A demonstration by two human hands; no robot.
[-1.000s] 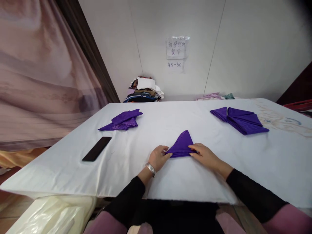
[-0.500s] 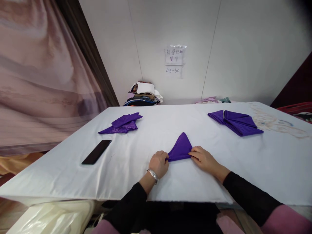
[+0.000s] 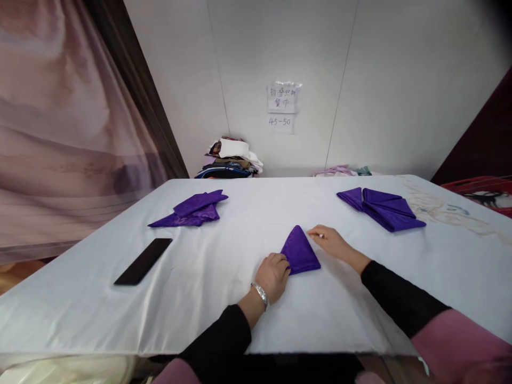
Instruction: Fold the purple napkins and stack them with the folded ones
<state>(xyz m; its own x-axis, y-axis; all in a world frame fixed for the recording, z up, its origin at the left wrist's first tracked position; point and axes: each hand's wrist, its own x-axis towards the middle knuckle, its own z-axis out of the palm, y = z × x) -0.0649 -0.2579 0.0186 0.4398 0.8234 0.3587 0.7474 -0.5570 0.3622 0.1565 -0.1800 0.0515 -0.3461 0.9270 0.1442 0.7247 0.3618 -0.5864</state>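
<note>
A purple cloth napkin [image 3: 301, 255], folded into a small triangle with its point away from me, lies on the white tablecloth. My left hand [image 3: 273, 274], with a silver bangle at the wrist, has its fingers closed on the napkin's left corner and hides it. Just right of the triangle's top, my right hand [image 3: 330, 241] hovers apart from the cloth, its fingers loosely bent and nothing visible in them. Another purple napkin [image 3: 196, 208], folded in uneven layers, lies at the far left. More folded purple napkins [image 3: 386, 207] sit at the far right.
A black phone [image 3: 144, 261] lies on the left of the table [image 3: 224, 250]. Behind the far edge stand a stack of clothes [image 3: 230, 157] and some pink fabric [image 3: 336, 170]. A handwritten paper sign [image 3: 282, 106] hangs on the wall; a curtain [image 3: 72, 122] drapes at left.
My right hand has let go of the napkin's right corner and moved up beside its point. My left hand still grips the left corner, and the triangle has turned slightly.
</note>
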